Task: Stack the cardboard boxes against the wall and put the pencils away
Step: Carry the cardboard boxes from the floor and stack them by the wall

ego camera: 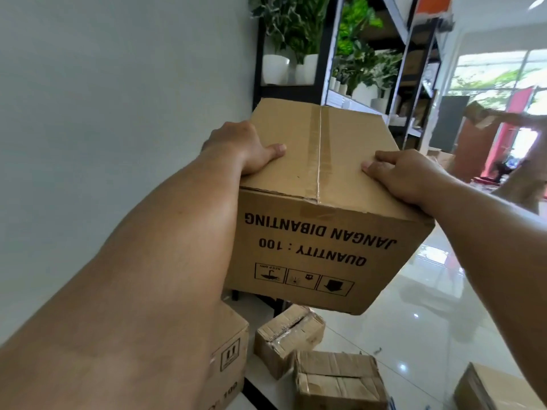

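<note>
Cardboard box (322, 202) held aloft between both hands; left hand (239, 146) and right hand (405, 176) grip its sides, thumbs flat on the taped top.

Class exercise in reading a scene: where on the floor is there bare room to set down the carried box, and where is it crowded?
Bare: the glossy tiles right of the small taped box and crumpled box, up to the corner box. Crowded: by the wall, where the printed box and those two sit close together below the carried box.
</note>
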